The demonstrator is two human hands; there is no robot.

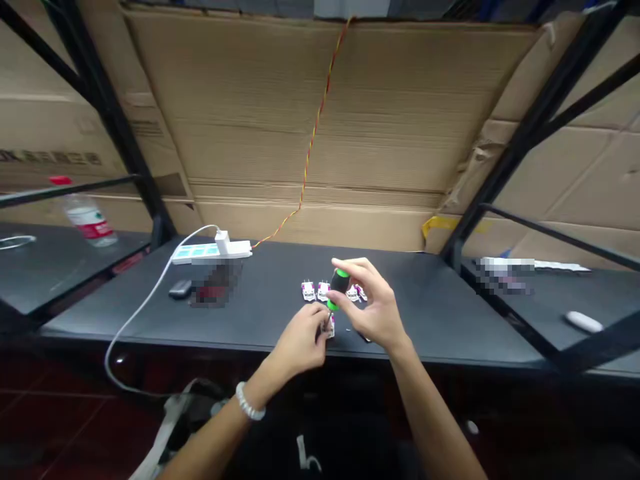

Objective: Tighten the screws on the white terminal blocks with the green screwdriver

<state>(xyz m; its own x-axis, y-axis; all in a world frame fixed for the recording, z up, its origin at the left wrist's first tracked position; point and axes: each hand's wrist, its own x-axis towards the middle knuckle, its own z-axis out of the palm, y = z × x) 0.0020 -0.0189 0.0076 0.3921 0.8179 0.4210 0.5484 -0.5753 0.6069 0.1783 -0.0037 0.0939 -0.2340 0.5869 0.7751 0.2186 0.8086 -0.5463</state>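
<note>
My right hand (367, 297) is closed round a short screwdriver (341, 281) with a black and green handle, held upright with its shaft pointing down. Beneath its tip is a small white and magenta part (331, 326), which the fingers of my left hand (303, 339) pinch near the table's front edge. Whether the tip sits in a screw is too small to tell. Just behind my hands, similar white and magenta parts (309, 291) stand in a row, some partly hidden by my right hand. A small dark item, mostly covered, lies below my right hand.
A white power strip (240, 249) with a plugged-in charger (223, 241) lies at the back left; its white cable (145, 301) hangs over the front edge. A dark small box (181, 289) is nearby. Black metal posts (465, 227) flank the table, with cardboard (310, 133) behind.
</note>
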